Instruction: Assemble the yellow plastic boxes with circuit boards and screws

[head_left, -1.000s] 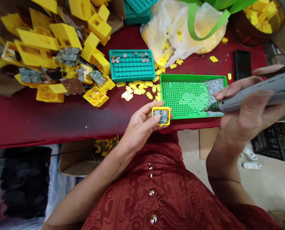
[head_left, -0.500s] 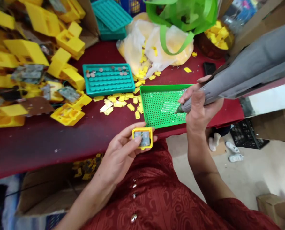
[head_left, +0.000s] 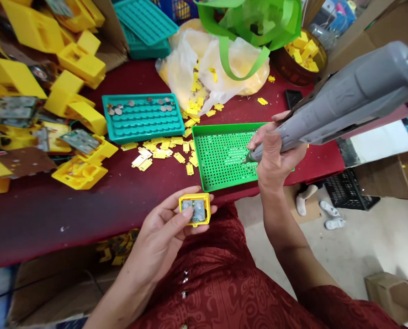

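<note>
From the head camera, our left hand (head_left: 161,226) pinches a yellow plastic frame (head_left: 195,209) holding a circuit board (head_left: 197,210) between thumb and fingers, just off the desk's near edge. Our right hand (head_left: 275,157) grips a grey electric screwdriver (head_left: 341,103) closed, its bit over a green perforated tray (head_left: 199,157) on the maroon desk (head_left: 53,224).

Yellow case (head_left: 198,210) in the left hand (head_left: 162,228) now farther from the green tray (head_left: 197,155); rotary tool (head_left: 327,107) steeper.
</note>
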